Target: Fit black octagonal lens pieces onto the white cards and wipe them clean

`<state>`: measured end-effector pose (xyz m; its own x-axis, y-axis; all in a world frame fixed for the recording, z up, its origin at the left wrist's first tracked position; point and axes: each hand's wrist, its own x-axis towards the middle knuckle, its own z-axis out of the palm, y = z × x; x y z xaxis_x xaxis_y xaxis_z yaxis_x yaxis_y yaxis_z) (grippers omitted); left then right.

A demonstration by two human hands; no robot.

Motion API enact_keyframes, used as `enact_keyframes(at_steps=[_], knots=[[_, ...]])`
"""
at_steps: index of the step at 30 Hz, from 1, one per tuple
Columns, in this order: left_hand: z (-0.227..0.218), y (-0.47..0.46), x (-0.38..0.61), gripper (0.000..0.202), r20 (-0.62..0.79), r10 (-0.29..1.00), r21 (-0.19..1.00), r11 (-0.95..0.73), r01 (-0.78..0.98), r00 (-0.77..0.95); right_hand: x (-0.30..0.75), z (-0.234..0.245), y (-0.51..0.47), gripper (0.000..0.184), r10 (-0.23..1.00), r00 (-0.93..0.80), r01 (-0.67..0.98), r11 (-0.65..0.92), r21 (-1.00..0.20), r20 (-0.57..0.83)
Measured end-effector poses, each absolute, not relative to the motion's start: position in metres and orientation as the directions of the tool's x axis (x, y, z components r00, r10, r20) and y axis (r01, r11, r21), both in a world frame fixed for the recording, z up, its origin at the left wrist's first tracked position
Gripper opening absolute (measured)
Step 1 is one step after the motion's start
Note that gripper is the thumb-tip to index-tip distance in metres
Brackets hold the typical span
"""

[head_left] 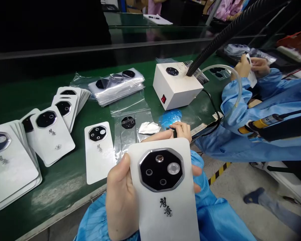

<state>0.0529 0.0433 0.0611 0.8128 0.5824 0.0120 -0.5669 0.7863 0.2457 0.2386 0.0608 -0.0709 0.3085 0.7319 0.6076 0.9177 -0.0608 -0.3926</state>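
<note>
My left hand (120, 197) grips a white phone back cover (165, 201) by its left edge, close to the camera. The cover has a black octagonal camera panel (161, 169) and dark characters below it. My right hand (182, 130) reaches past the cover's top edge to the green table, fingers curled round a small dark item I cannot make out. Just beyond that hand lie a blue crumpled piece (170, 117) and a white cloth (148, 128).
More white covers lie fanned at the left (52, 137), and one lies alone (99, 152). Bagged covers (117, 85) and empty clear bags (130, 129) sit mid-table. A white box (177, 87) with a red switch and black hose stands behind. A co-worker's blue sleeve (243, 110) is at right.
</note>
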Motion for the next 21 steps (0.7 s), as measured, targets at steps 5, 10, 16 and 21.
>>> enact_keyframes(at_steps=[5, 10, 16, 21], knots=[[0.0614, 0.0431, 0.0514, 0.054, 0.063, 0.612, 0.228, 0.76, -0.608, 0.789, 0.2392, -0.0697, 0.0608, 0.021, 0.734, 0.3, 0.92, -0.054, -0.387, 0.61], [0.0639, 0.0416, 0.049, 0.052, 0.03, 0.618, 0.226, 0.761, -0.608, 0.786, 0.2395, -0.0684, 0.0601, 0.021, 0.736, 0.299, 0.92, -0.054, -0.389, 0.607], [0.0675, 0.0435, 0.0478, 0.048, -0.048, 0.618, 0.223, 0.772, -0.595, 0.785, 0.2391, -0.0687, 0.0606, 0.021, 0.734, 0.297, 0.919, -0.046, -0.392, 0.61], [0.0657, 0.043, 0.0474, 0.052, -0.057, 0.598, 0.256, 0.783, -0.567, 0.8, 0.2391, -0.0685, 0.0606, 0.022, 0.729, 0.293, 0.918, -0.034, -0.395, 0.618]])
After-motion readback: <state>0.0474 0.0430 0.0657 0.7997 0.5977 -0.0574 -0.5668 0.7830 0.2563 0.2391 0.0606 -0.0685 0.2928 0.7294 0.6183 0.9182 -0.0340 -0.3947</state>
